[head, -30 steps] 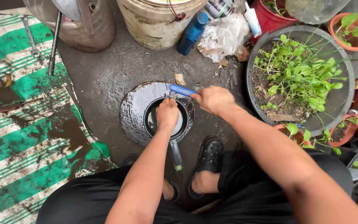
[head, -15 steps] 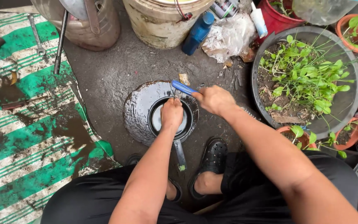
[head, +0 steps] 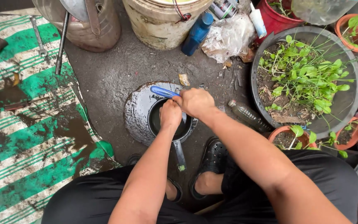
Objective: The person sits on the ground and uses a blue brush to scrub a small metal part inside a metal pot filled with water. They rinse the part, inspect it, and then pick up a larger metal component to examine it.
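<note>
Two big things frame the work: a green striped mat and a planter of greens. Between them a small dark pan sits on a round metal lid. The left hand reaches into the pan, fingers hidden; the right hand grips a blue-handled tool, seemingly working inside the pan.

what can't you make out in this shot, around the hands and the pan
- Head view: what the left hand grips over the small dark long-handled pan is covered by its fingers.
- Working end of the blue-handled tool is hidden under the right hand.
- Pan's contents: dark and glossy, kind unclear.
- Cream plastic bucket: top cut off by the frame edge.
</note>
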